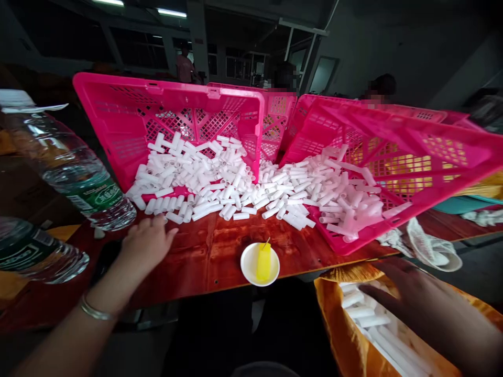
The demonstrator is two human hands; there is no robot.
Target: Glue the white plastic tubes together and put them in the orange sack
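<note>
Left fingers (pixel 146 222), right fingers (pixel 389 268): grip unclear; long tubes (pixel 389 348), axes slanting lower-right.

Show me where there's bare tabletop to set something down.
The widest bare patch of the red table lies between the left hand and the white dish. A smaller one lies between the dish and the right-hand pink basket. It's crowded behind, with white tubes, and at far left, with water bottles.

A silver bangle (pixel 95 313) is worn with seemingly black trousers (pixel 212 332).
</note>
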